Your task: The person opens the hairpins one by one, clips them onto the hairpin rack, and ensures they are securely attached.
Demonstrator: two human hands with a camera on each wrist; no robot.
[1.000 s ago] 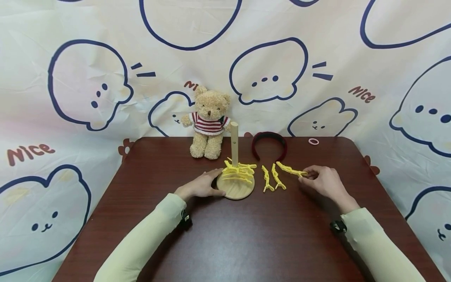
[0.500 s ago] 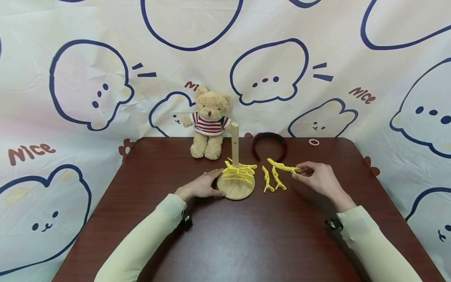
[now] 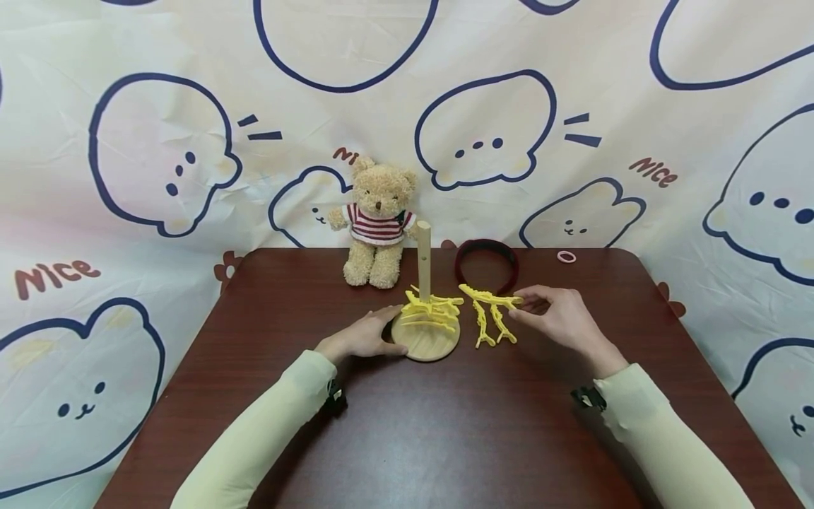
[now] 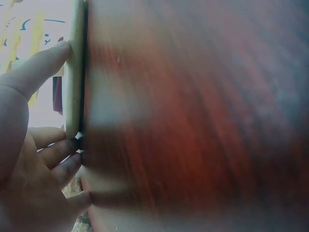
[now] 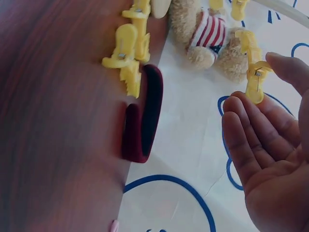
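The right hand (image 3: 555, 314) pinches a yellow clip (image 3: 491, 297) by its tail, apparently keeping the long end free. The left hand (image 3: 364, 335) grips the rim of the wooden stand (image 3: 425, 346), probably steadying it; more clips (image 3: 429, 311) cluster there. Two loose clips (image 3: 483, 328) lie alongside on the bench (image 3: 407, 438).

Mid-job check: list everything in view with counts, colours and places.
Table: 1, reddish brown, foreground
Backdrop: 1, whitish, blue-and-red print, behind table
Bear: 1, tan, striped shirt, behind stand
Stand: 1, pale wood, on table
Stand clips: several overlapping, yellow, low on stand
Loose clips: 2, yellow, right of stand
Held clip: 1, yellow, in right hand
Headband: 1, dark red, behind loose clips
Ring: 1, pink, table's back right
Sleeves: 2, pale green, both arms
Wrist devices: 2, black, at cuffs
Left hand: 1, bare, at stand's base
Right hand: 1, bare, pinching held clip
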